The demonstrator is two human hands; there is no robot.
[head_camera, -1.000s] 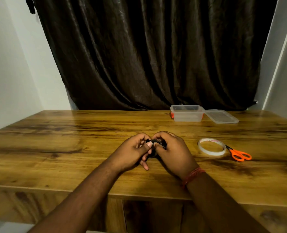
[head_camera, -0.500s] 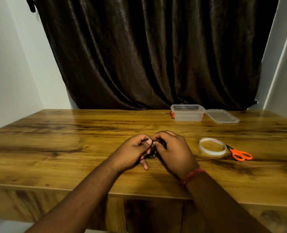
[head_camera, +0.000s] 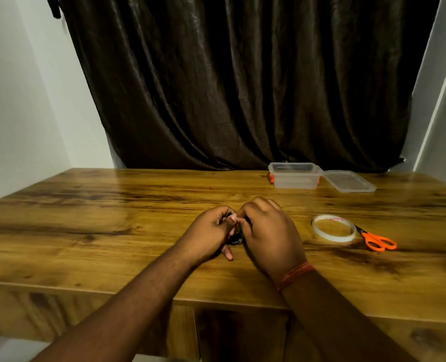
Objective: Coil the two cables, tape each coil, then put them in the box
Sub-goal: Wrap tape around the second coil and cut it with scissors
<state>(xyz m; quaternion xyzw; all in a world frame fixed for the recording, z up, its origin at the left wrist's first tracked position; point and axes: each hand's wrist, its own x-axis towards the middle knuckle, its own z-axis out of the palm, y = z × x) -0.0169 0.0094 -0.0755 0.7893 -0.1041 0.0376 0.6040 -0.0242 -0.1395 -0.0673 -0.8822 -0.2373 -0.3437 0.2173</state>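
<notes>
Both hands met over the worktop (head_camera: pixel 112 231): left hand (head_camera: pixel 206 233) and right hand (head_camera: pixel 267 236) had fingers curled, pinching the small black cable coil (head_camera: pixel 235 240) between them. Coil looked light, springy; best held across its bundled loops.

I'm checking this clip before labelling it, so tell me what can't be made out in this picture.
All in the head view:
- Black cable coil: mostly hidden between the left hand and right hand; whether it is taped cannot be told.
- Box: something dark inside, too small and dim to identify.
- Scissors: blade tips hidden by the tape roll.
</notes>
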